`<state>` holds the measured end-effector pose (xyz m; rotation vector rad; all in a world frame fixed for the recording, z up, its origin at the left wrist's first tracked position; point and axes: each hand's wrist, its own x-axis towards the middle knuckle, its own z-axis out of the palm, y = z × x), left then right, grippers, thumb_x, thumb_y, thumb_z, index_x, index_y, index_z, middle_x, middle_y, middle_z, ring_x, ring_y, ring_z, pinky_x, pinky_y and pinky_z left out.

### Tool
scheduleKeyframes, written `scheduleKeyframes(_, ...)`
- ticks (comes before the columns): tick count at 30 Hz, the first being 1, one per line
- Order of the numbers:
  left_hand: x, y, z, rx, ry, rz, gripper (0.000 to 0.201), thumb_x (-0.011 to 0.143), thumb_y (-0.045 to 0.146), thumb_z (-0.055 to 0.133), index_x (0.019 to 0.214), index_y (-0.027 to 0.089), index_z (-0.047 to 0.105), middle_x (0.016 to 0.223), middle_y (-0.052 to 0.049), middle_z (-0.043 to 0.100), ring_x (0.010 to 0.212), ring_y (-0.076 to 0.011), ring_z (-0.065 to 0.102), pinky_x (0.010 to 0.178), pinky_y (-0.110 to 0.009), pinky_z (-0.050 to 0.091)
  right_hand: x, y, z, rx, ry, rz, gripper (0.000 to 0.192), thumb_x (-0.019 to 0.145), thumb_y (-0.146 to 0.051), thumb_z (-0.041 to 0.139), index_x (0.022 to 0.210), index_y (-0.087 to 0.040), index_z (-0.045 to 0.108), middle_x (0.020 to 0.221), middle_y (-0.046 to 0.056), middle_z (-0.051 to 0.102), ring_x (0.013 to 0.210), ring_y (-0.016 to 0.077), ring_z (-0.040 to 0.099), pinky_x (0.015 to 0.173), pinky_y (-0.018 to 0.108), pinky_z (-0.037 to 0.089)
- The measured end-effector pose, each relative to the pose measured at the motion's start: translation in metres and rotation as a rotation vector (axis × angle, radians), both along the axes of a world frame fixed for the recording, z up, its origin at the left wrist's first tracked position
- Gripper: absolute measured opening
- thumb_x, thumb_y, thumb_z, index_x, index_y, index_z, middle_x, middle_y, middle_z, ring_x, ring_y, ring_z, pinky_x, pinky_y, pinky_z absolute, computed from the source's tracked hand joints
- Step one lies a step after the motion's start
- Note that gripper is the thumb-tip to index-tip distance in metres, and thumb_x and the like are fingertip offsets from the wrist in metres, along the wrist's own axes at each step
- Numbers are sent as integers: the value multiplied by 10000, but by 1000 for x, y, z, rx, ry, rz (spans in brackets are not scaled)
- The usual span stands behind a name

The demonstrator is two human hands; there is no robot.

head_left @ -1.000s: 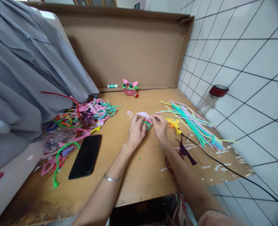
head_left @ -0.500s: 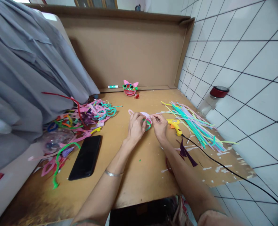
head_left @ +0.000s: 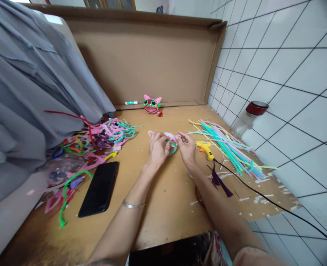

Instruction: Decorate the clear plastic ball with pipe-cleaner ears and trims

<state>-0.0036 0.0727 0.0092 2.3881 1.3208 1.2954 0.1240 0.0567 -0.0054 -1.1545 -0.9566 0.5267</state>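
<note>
the pink and green craft piece [head_left: 173, 147] is between my hands, at the middle of the table [head_left: 163, 214]. my left hand [head_left: 158, 147] grasps its left side, while my right hand [head_left: 186, 146] has thumb and fingertips drawn together at its right edge; i cannot tell whether they pinch anything. the yellow glue gun [head_left: 207, 149] lies just beside my right hand, near the pastel pipe cleaners [head_left: 224, 144]. a pink-eared face [head_left: 151, 104] sits at the back.

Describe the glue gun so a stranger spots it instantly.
On the brown table, find the person's right hand. Between it and the bundle of pastel stems lies the glue gun: the only solid yellow, pistol-shaped thing there, with an orange trigger and black cord.
</note>
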Motion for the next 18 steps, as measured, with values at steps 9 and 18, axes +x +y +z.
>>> scheduleKeyframes(9,-5,0,0,26,-5,-11,147,849,249,548,885,182,674,949,-70,632,947,-228,564,955,-415,433,5,-8,-17,-131,-18,-19,185,650,-274,599,799,-191,670,767,44,725,676,177,662,669,309,545)
scheduleKeyframes(18,-4,2,-2,64,-22,-17,133,857,254,538,870,177,645,917,-62,627,930,-226,564,968,-422,419,6,-4,-11,-148,117,132,155,626,-330,611,725,-210,612,605,-27,625,540,132,569,498,235,470)
